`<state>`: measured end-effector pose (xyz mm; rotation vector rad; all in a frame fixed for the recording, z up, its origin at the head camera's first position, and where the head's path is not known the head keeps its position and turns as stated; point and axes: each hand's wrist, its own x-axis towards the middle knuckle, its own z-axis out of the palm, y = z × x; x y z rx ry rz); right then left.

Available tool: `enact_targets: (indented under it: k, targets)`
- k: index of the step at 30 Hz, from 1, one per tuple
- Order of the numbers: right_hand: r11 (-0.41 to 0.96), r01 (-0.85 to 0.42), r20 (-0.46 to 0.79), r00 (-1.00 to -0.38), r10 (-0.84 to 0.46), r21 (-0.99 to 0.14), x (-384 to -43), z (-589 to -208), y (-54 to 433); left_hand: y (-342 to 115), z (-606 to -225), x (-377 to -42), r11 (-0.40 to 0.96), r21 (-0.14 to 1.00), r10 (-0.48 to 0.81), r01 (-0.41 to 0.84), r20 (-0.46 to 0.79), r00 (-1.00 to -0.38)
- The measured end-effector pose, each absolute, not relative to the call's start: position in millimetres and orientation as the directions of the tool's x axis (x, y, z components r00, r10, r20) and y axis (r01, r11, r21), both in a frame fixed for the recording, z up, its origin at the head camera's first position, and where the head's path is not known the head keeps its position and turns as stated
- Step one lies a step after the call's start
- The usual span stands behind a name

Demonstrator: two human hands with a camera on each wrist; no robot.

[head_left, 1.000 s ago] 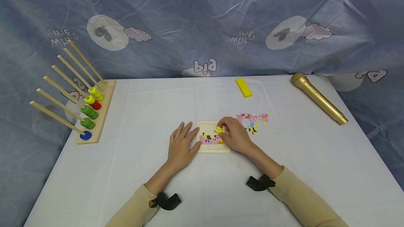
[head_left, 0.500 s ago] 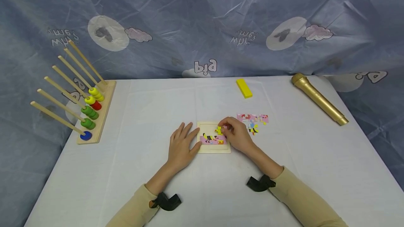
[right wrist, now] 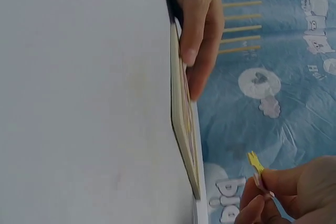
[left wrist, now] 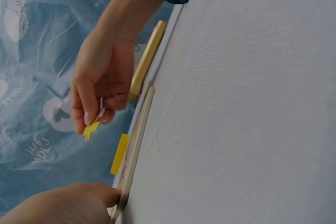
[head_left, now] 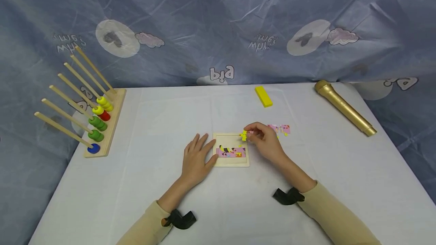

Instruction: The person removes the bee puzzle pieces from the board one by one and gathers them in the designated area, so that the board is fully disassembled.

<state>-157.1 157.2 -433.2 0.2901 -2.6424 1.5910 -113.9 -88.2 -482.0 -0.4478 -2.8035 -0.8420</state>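
Observation:
A shallow wooden puzzle tray (head_left: 231, 164) lies on the white table, with pink picture pieces (head_left: 231, 152) fitted along its near side. My left hand (head_left: 197, 158) rests at the tray's left edge, fingers spread straight and the thumb on its rim. Raised above the tray's far right corner, my right hand (head_left: 265, 141) pinches a yellow-and-pink puzzle piece (head_left: 243, 135) between thumb and fingers. Both wrist views show this piece held up off the tray. Loose pink puzzle pieces (head_left: 284, 129) lie just beyond the right hand, partly hidden by it.
A wooden counting rack (head_left: 112, 124) with coloured beads on slanting rods stands at the far left. A yellow block (head_left: 263, 96) lies toward the back edge, and a gold microphone (head_left: 344, 107) at the back right. A printed blue-grey cloth (head_left: 190, 29) hangs behind the table.
My right hand has lifted the yellow-and-pink puzzle piece out of the tray and moved it right and away, covering some of the loose pieces. My left hand has stayed put.

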Motion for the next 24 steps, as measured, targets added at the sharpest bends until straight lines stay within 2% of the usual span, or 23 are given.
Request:
enact_targets:
  k: [8,15,19,24]
  targets:
    - [0.531,-0.136,0.131,-0.990,-0.046,-0.836,-155,-430,211,-88,-481,-114,0.792,0.505,0.232,0.342,0.270,-0.935]
    - [0.530,-0.086,0.140,-0.988,0.063,-0.844,-150,-431,255,-88,-480,-114,0.794,0.507,0.232,0.336,0.259,-0.938]
    - [0.500,-0.049,0.118,-0.987,0.108,-0.865,-149,-435,268,-88,-480,-114,0.793,0.506,0.232,0.338,0.262,-0.937]
    - [0.490,-0.044,0.105,-0.990,0.098,-0.870,-151,-442,272,-88,-481,-114,0.791,0.511,0.233,0.337,0.258,-0.938]
